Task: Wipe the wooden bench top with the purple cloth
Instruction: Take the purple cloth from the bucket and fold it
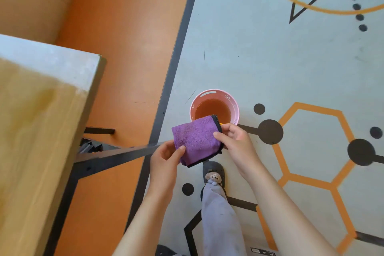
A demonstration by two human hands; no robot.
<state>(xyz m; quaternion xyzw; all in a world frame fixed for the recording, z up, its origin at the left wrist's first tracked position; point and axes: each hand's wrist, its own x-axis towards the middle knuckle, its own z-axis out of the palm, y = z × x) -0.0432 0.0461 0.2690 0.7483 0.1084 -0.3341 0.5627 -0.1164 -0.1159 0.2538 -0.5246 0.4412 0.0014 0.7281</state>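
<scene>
A folded purple cloth (196,138) with a dark edge hangs in the air between both hands, just in front of the pink bucket. My left hand (166,157) pinches its lower left corner with thumb and fingers. My right hand (234,138) grips its right edge. The wooden bench top (35,131), light yellow wood with a pale grey far end, fills the left side of the view, well to the left of the cloth.
A pink bucket (215,94) holding brownish water stands on the pale patterned floor (291,64) just beyond the cloth. The bench's black metal frame (116,155) reaches toward my left hand. My leg and grey shoe (214,174) stand below the cloth. An orange floor strip (124,48) runs beside the bench.
</scene>
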